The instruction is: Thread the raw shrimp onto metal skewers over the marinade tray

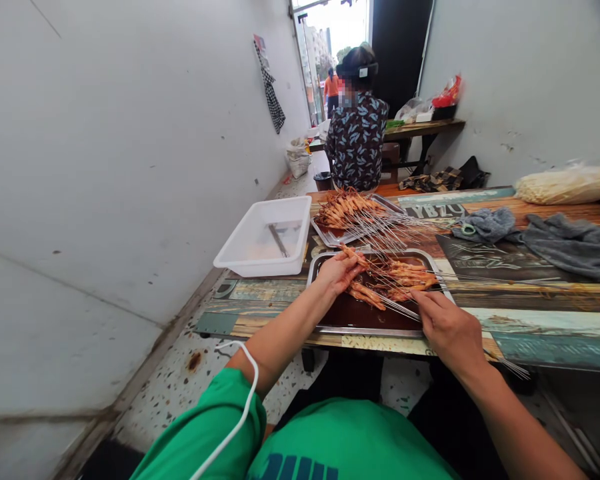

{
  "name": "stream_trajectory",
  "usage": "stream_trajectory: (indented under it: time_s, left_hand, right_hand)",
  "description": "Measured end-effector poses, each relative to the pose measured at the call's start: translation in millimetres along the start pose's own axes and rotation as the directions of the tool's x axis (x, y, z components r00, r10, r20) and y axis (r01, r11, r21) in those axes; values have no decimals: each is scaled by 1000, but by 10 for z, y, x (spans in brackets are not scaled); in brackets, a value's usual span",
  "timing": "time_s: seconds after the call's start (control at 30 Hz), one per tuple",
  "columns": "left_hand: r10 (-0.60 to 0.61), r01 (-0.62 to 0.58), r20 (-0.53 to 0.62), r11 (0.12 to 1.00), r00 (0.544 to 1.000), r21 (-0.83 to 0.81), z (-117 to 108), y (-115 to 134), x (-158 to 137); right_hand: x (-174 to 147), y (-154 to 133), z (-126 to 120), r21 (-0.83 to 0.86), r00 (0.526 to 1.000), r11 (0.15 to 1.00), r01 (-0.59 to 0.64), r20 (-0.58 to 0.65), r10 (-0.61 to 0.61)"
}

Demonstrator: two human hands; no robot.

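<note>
Over the near metal tray (370, 331), my left hand (341, 272) is closed on the meat end of a skewer (353, 255). That meat is a long, thin, orange-brown piece; its exact kind I cannot tell. My right hand (447, 327) is at the tray's right edge, fingers pinched round thin metal skewer rods. Under and between my hands, several more meat skewers (413, 275) lie in dark brown liquid. Behind, a second metal tray (325, 235) bears a heap of meat skewers (347, 208), their bare rods pointing right.
A white plastic tub (260, 267) holding a dark, narrow tool (279, 240) stands left of the trays. Grey cloths (575, 243), green-handled scissors (468, 229) and a bag of pale, thin strands (567, 185) lie to the right. A person (357, 140) sits beyond the table.
</note>
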State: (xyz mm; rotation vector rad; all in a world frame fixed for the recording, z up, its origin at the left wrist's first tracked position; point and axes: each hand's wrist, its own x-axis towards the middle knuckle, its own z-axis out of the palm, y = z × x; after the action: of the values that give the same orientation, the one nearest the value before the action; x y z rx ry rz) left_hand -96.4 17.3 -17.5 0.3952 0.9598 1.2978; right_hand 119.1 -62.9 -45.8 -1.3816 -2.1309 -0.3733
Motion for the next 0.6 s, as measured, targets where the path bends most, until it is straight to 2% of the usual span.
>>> stream_trajectory:
  time_s: [0.17,0.4,0.6]
  left_hand:
    - [36,-36,44,999,998,-8,-31,-19,5]
    - [108,-111,110,994,988,18,-43,-29,-5]
    - [137,-143,135,989,981,41,-27,-22,-41]
  right_hand:
    - [-7,7,12,-21,999,1000,16,51,-15]
    - [-3,9,10,3,1000,1000,13,25,-13]
    - [3,16,36,5,998,1000,26,56,-26]
